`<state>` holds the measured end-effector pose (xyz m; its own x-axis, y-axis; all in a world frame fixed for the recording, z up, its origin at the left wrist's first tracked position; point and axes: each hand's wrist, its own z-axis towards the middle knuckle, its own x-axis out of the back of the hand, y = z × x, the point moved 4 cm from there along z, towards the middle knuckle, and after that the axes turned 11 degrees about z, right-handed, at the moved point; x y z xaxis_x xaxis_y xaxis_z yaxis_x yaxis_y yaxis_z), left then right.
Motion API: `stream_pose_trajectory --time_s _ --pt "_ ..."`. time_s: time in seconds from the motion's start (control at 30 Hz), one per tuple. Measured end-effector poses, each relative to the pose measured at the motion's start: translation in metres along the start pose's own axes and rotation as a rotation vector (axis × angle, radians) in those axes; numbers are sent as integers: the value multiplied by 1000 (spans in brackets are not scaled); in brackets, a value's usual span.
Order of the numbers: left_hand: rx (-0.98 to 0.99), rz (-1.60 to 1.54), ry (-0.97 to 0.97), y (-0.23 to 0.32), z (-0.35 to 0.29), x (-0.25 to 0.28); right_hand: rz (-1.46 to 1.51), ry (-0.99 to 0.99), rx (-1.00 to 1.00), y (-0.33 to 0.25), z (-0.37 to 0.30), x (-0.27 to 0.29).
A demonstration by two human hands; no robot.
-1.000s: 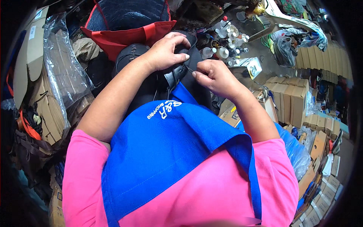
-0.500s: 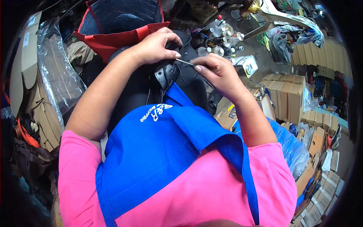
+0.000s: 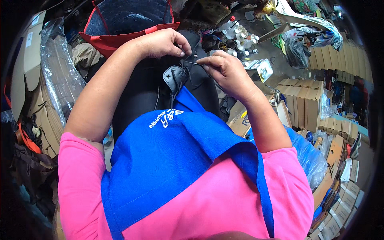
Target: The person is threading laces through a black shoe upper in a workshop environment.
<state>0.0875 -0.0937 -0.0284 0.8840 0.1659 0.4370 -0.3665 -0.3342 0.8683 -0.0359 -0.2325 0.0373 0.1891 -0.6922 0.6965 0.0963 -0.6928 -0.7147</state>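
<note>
On my lap rests a black leather piece with round eyelets (image 3: pixel 174 77), like part of a shoe, with dark cord or thread around it. My right hand (image 3: pixel 230 74) pinches a thin metal needle (image 3: pixel 191 62) between thumb and forefinger. The needle points left, toward the leather's upper end. Just above that end, my left hand (image 3: pixel 166 44) has thumb and fingertips brought together; whatever they hold is too small and dark to make out. A blue apron (image 3: pixel 160 160) covers my front.
Ahead on the left stands an open red bag with silver lining (image 3: pixel 128 20). Several clear bottles (image 3: pixel 240 34) sit on the floor ahead. Cardboard boxes (image 3: pixel 300 98) and blue plastic sheeting (image 3: pixel 306 154) lie at right. Plastic-wrapped cardboard (image 3: pixel 60 68) leans at left.
The needle stretched between both hands' fingertips; now only my right hand grips it, its tip near the leather. My left hand has shifted slightly, and my right hand has moved a little left.
</note>
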Motion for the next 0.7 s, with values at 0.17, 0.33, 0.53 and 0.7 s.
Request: stream_pose_trajectory --time_s 0.17,0.33,0.53,0.7 --pt "-21 18 4 3 -1 1 -52 -43 -17 3 7 -3" --pt "-12 24 0 1 -2 0 -61 -73 -69 -3 12 -1" --pt "83 60 -24 15 3 6 -117 -98 -48 -5 16 -4" --pt "-9 260 0 7 12 10 -105 -26 -4 1 11 -8"
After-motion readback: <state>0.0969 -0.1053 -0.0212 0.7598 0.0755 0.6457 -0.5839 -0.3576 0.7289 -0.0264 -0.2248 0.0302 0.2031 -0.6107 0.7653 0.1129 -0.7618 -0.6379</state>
